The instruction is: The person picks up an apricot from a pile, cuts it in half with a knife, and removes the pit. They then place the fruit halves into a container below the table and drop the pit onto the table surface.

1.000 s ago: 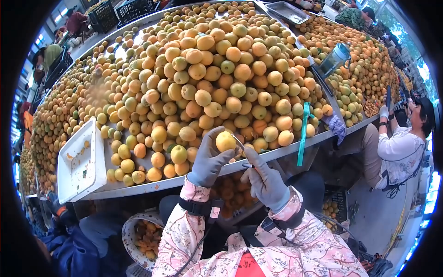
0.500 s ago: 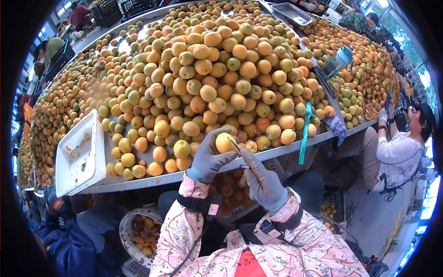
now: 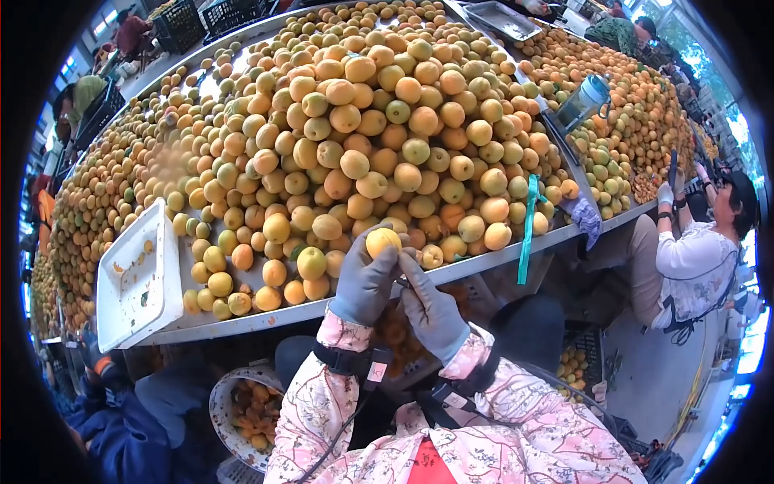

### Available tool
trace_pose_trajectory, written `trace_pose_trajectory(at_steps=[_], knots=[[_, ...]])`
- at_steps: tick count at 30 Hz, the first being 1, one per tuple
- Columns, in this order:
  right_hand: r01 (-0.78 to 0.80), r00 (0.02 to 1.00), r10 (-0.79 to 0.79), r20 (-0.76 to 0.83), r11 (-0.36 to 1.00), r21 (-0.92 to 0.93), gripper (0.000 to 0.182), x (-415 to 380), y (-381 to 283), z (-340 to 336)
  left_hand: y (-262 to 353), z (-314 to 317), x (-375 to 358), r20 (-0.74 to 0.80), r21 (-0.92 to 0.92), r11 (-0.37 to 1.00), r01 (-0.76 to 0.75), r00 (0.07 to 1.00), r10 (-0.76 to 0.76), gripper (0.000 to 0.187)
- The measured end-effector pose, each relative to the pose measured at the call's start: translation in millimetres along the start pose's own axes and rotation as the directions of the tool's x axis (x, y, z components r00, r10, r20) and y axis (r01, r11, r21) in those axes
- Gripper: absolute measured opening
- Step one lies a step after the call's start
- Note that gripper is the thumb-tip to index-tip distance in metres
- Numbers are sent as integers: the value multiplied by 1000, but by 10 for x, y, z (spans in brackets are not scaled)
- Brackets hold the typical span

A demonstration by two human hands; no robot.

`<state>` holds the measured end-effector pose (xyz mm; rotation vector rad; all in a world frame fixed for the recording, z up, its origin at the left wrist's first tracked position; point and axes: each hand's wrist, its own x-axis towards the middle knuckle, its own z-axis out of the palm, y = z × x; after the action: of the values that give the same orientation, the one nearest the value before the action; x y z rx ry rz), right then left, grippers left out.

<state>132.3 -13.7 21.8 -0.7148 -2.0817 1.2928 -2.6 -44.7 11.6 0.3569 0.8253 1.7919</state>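
Gloved in grey, my left hand (image 3: 360,278) grips a yellow apricot (image 3: 382,241) at the front edge of the table. My right hand (image 3: 434,310), in a matching glove, is closed around a small knife (image 3: 401,282), of which just a dark bit shows between the hands. Its fingertips are against the apricot's lower right side, and the blade is hidden. Directly beyond both hands rises a large heap of apricots (image 3: 387,137), orange to greenish.
A white tray (image 3: 172,282) with scraps tilts at the table's left front. A bucket (image 3: 219,415) of apricot pieces stands below. To the right are a green ribbon (image 3: 527,234), a purple cloth (image 3: 585,219), a bottle (image 3: 582,105) and a seated person (image 3: 697,262).
My right hand has moved down and left, closer to my left hand. The knife blade, visible before against the apricot, is now out of sight. The apricot has shifted slightly left.
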Motion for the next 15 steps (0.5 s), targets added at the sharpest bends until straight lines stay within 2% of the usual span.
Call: trace_pose_trajectory(at_steps=[1, 3, 5, 7, 11, 13, 14, 15], knots=[[-3, 1000, 3, -1, 1000, 3, 49, 9, 70, 13, -35, -10, 8, -2, 2, 1000, 3, 1000, -3, 47], [-59, 991, 81, 109, 980, -191, 48, 45, 191, 20, -101, -38, 42, -109, -85, 996, 32, 993, -42, 45], [-60, 987, 87, 137, 979, -193, 49, 90, 240, 44, -107, -47, 59, -71, -109, 993, 34, 997, -42, 49], [-23, 988, 44, 145, 989, -147, 50, 142, 220, 66, -92, -35, 60, -123, -189, 979, 80, 987, -104, 52], [-23, 990, 50, 129, 979, -202, 51, 229, 58, 43, 15, -1, 90, -119, -170, 978, 119, 983, -140, 48], [-44, 987, 72, 146, 981, -187, 53, 245, 12, 14, 92, 105, 78, -158, 5, 1000, -25, 987, 26, 47], [-44, 987, 72, 146, 981, -187, 53, 234, 23, 65, 69, 81, 82, -159, 5, 1000, -26, 987, 26, 47], [-14, 998, 24, 53, 981, -193, 56, 216, 35, 153, 35, 52, 90, -135, -11, 1000, -18, 991, 16, 48]])
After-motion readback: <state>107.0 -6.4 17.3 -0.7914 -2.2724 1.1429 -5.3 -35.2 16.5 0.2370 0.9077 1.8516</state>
